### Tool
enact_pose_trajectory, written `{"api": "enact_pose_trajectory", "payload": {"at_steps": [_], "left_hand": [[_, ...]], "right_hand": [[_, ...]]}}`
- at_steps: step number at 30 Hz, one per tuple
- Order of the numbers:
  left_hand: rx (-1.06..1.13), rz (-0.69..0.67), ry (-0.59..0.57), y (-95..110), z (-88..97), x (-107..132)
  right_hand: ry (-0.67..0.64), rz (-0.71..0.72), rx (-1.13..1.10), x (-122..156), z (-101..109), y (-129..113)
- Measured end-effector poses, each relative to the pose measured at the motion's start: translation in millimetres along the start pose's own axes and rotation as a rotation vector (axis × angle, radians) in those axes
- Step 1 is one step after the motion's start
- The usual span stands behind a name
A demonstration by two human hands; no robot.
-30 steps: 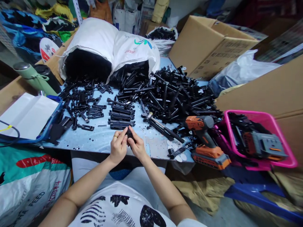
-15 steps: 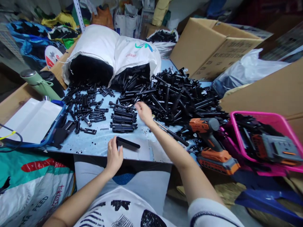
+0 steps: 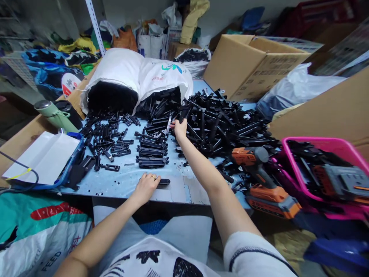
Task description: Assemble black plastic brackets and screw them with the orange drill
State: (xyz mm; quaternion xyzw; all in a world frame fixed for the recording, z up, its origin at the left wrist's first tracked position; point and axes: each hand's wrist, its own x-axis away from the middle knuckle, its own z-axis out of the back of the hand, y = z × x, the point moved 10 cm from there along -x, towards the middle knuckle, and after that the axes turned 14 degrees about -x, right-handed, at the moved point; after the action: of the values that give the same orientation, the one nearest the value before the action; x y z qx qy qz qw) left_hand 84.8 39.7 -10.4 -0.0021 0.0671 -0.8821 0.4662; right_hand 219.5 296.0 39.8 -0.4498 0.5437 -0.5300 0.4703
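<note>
We see our left hand (image 3: 147, 186) lying flat on a small black bar (image 3: 165, 181) near the front edge of the blue tabletop (image 3: 123, 179). Our right hand (image 3: 180, 129) reaches far out to the big pile of black parts (image 3: 219, 123). Its fingers (image 3: 173, 124) touch a part at the edge of the pile, but we cannot tell if they grip it. A neat stack of black pieces (image 3: 152, 154) sits between our hands. An orange drill (image 3: 259, 173) lies to the right, beside a pink basket (image 3: 291, 161).
</note>
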Motion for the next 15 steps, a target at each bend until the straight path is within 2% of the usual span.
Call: {"api": "enact_pose_trajectory", "payload": {"at_steps": [2,3,5,7,8,9,11,15], "left_hand": [[0.041,0.042,-0.020,-6,-3.8,5],[0.072,0.062,-0.031,-10,-6.3,7],[0.148,0.074,-0.047,-13,-10.7,8],[0.223,0.037,-0.056,-11,-11.8,4],[0.253,0.011,-0.062,-8,-11.2,2],[0.274,-0.014,-0.072,-5,-10.2,-1],[0.290,-0.049,-0.103,2,-7.8,-8],[0.269,-0.062,-0.156,11,-5.3,-16]], "right_hand": [[-0.116,0.083,0.151,43,7,-2],[-0.233,0.145,0.263,71,8,-3],[-0.543,0.279,0.496,139,8,-1],[-0.886,0.396,0.674,214,11,11],[-0.980,0.432,0.762,242,17,20],[-1.035,0.448,0.842,263,23,29],[-1.020,0.437,0.984,282,32,44],[-0.899,0.359,1.130,281,33,59]]}}
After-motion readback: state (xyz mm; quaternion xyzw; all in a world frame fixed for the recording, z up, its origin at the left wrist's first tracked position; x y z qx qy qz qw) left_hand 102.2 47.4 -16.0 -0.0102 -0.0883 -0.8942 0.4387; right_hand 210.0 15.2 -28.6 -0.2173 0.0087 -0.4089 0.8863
